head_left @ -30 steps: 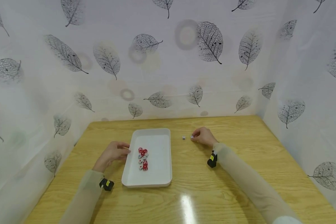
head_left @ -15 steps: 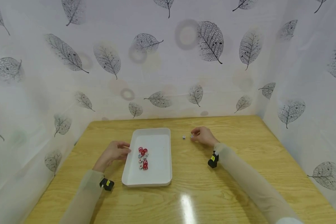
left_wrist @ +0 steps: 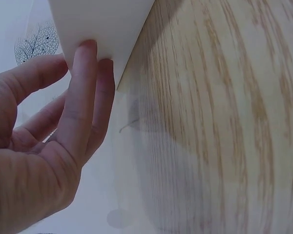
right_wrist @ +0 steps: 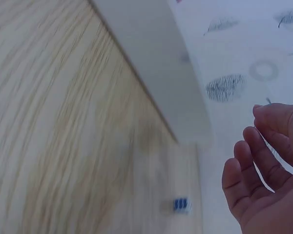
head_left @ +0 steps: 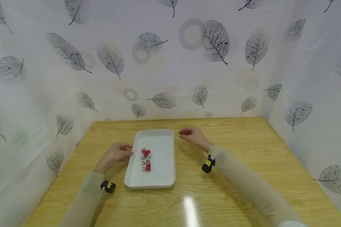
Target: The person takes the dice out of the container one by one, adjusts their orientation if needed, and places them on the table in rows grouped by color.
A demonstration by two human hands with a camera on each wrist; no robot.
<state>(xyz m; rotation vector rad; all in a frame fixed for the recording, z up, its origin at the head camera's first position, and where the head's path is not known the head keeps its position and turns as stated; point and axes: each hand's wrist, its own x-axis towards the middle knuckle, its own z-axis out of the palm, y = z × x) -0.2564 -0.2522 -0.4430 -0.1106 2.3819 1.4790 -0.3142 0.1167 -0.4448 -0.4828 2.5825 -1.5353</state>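
Observation:
My left hand is at the left side of a white tray. In the left wrist view its fairly straight fingertips touch the tray's outer wall. A group of red and white dice lies in the tray's left half. Just beyond the tray's right edge is my right hand, its thumb and fingertips apart, with nothing seen between them. The right wrist view has a white die with blue pips on the table near this hand. In the head view the hand hides the table spot where two white dice showed.
A wooden table carries everything, with bare wood in front of the tray and to its right. A pale leaf-print curtain surrounds its back and sides. Each wrist wears a small black camera.
My right hand has moved left from the die it touched, towards the tray's right edge. The left hand, the tray and the dice inside it have stayed put.

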